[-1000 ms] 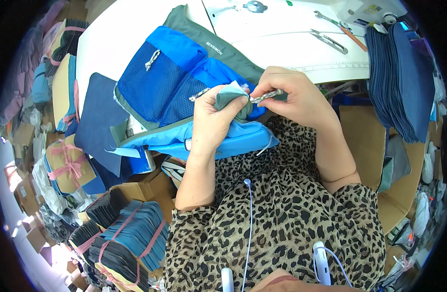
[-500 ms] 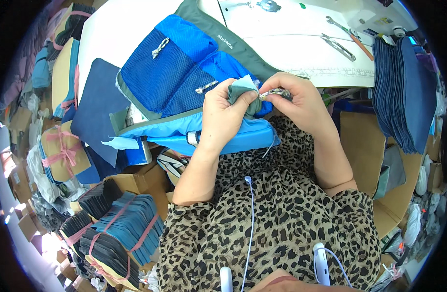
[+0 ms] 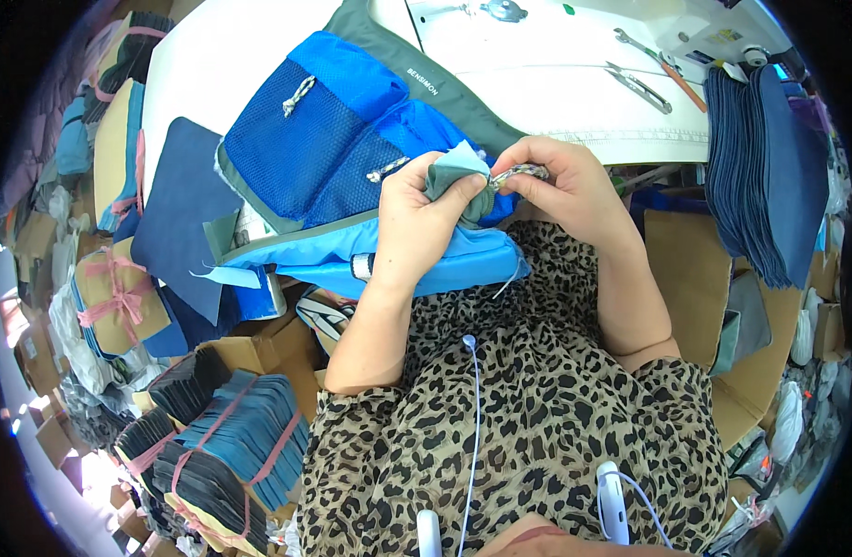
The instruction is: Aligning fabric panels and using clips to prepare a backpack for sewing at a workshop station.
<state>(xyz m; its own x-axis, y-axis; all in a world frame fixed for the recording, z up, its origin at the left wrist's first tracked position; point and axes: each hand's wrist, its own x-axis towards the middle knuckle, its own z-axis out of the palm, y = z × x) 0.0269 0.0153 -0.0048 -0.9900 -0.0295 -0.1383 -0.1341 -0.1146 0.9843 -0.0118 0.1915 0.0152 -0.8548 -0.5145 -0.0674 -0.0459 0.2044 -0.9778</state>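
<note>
A blue sewn bag piece (image 3: pixel 305 139) with mesh pockets and grey-green edging lies partly on the table and partly over my lap. My left hand (image 3: pixel 418 218) is closed on a bunched grey-green fabric edge (image 3: pixel 456 174) of it, with a light blue flap sticking up. Close beside it, my right hand (image 3: pixel 565 190) pinches a speckled cord (image 3: pixel 521 174) where it meets the bunched fabric. Two similar cord loops hang from the pockets, one a knotted cord (image 3: pixel 299 96) near the upper left. A light blue padded strip (image 3: pixel 426 269) runs below my left wrist.
On the white table (image 3: pixel 556 102) lie thread snips (image 3: pixel 639 88) and a wrench (image 3: pixel 635 46). A stack of navy fabric pieces (image 3: pixel 760 176) hangs over the right edge. Tied fabric bundles (image 3: pixel 245 427) stand at the left, and an open cardboard box (image 3: pixel 686 260) is at my right.
The whole view has shifted slightly. Both hands keep the same grip on the fabric and cord, and the cord end by my right fingers lies a little straighter.
</note>
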